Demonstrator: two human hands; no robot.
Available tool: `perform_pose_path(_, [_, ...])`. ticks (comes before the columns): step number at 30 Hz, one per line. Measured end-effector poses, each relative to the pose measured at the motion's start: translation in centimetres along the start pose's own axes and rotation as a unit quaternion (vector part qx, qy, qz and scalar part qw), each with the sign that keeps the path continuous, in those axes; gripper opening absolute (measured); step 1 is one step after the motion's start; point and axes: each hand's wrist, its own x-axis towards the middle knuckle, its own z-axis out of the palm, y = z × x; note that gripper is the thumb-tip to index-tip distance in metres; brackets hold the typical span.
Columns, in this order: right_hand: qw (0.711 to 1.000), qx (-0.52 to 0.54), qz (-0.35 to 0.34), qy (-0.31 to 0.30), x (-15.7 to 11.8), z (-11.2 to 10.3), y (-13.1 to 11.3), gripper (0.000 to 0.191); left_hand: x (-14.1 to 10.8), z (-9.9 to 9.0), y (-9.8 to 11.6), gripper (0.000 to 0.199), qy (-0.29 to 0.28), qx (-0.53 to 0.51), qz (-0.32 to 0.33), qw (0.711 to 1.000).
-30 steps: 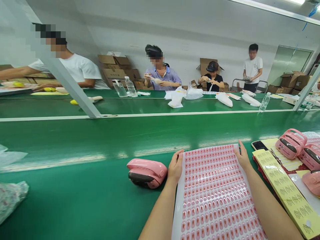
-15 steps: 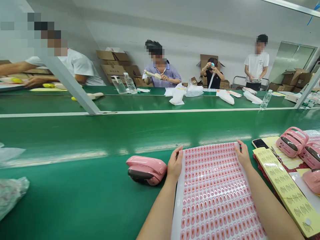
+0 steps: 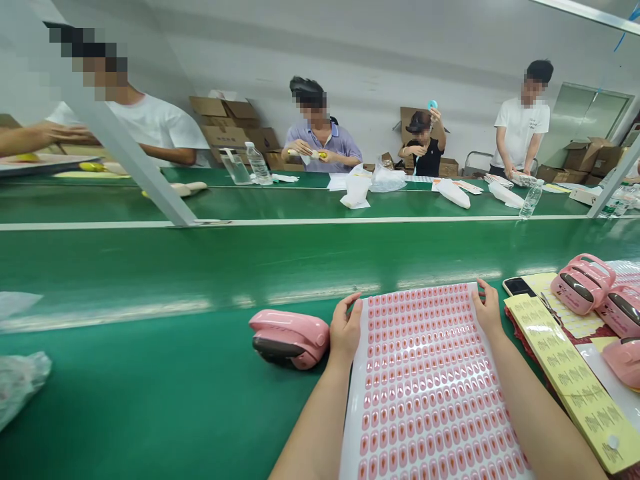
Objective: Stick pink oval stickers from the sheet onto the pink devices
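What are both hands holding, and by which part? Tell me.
The sheet, by its far corners: left hand at the left one, right hand at the right.

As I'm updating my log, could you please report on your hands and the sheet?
Left hand and right hand holding patterned sheet near its far corners. Patterned side up. Pink device beside left hand, off the sheet.

Green bench (image 3: 175, 407): pink device (image 3: 287, 333) near middle, crumpled plastic (image 3: 23, 387) at left edge.

Device (image 3: 290, 339) left of sticker sheet (image 3: 423, 373), label strip (image 3: 575, 380) right, phone (image 3: 520, 287) behind it
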Motion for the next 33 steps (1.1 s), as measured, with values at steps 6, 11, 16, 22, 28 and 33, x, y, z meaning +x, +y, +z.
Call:
perform_pose_path(6, [0.995,-0.067,-0.080,0.005,-0.2,0.0,-1.2,0.045,0.1,0.3,-0.3,0.039,0.008,-0.006,-0.004,1.000])
perform_pose_path(11, [0.961,-0.220,-0.158,-0.056,-1.0,0.4,-2.3,0.049,0.3,0.3,-0.4,0.036,0.016,-0.008,-0.002,1.000])
perform_pose_path(16, [0.935,-0.293,-0.158,-0.119,-1.4,0.5,-2.8,0.052,0.3,0.3,-0.4,0.036,0.017,-0.007,-0.003,1.000])
perform_pose_path(22, [0.931,-0.301,-0.164,-0.126,-1.6,0.6,-3.0,0.048,0.3,0.4,-0.4,0.034,0.015,-0.007,-0.002,1.000])
perform_pose_path(28, [0.943,-0.264,-0.161,-0.125,-1.5,0.5,-3.0,0.045,0.4,0.4,-0.7,0.029,0.015,-0.006,-0.002,1.000])
perform_pose_path(33, [0.945,-0.258,-0.156,-0.129,-1.5,0.6,-2.9,0.044,0.4,0.3,-0.8,0.031,0.012,-0.002,-0.002,1.000])
